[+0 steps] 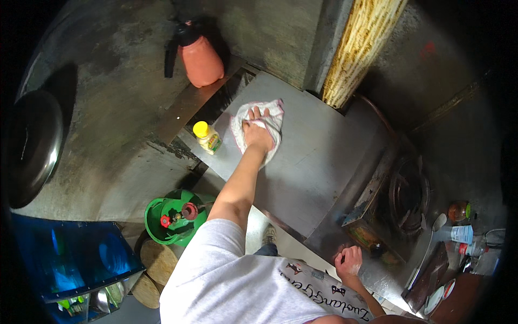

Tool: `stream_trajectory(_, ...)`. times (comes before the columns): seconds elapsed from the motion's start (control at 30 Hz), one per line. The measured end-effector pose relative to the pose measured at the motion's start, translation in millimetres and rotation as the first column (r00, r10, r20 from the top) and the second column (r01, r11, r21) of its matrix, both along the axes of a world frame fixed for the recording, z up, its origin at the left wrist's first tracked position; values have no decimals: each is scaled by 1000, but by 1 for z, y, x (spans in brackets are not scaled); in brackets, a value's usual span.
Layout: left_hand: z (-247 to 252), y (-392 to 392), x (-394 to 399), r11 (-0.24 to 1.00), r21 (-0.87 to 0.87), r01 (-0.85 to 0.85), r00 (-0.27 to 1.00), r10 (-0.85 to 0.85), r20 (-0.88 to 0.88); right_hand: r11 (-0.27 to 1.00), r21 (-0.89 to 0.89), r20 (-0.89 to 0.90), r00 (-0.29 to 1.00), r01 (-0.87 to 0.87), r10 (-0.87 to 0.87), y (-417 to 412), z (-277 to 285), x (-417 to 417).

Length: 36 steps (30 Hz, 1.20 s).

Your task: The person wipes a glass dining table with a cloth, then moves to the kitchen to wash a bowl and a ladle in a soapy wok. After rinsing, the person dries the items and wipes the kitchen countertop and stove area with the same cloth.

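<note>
My left hand (257, 135) lies back up on a white cloth (277, 115) with a pinkish edge, on a grey metal worktop (307, 162). A fold of the cloth passes over the hand, and the fingertips show above it. Left of the cloth stands a small clear bottle (209, 141) with a yellow cap, pale contents and a label. My right hand (349, 261) is loosely curled by the near right edge of the counter, below the stove; nothing shows in it.
A pink pump sprayer (200, 60) stands behind the bottle. A green gas cylinder (156, 218) is at lower left, near round wooden blocks (158, 261) and a blue-covered rack (77, 255). A large metal lid (34, 148) is far left. Right are a burner (408, 194), a ladle (439, 222) and a jar (459, 210).
</note>
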<state>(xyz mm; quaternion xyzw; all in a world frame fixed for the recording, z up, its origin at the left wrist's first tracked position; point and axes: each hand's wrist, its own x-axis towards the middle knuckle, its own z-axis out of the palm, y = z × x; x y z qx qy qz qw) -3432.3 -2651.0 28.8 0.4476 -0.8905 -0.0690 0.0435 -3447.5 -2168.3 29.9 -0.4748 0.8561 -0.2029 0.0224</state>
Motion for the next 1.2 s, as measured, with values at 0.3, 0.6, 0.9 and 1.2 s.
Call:
stream_trajectory(0.3,-25,55,-38,982,-122,144,983,-156,-96,999,-10,-33,999,-40,39,-1,0,-2)
stream_trajectory(0.6,11,205,41,783,-17,622,780,-621,-71,996,-66,-66,997,-52,48,6,-1,0)
stream_trajectory(0.9,16,246,125,739,127,662,750,-650,-123,993,-117,-28,1000,2,-6,-1,9,4)
stream_trajectory(1.2,-101,240,179,572,534,623,681,-59,-730,988,-150,-11,999,36,-38,0,17,5)
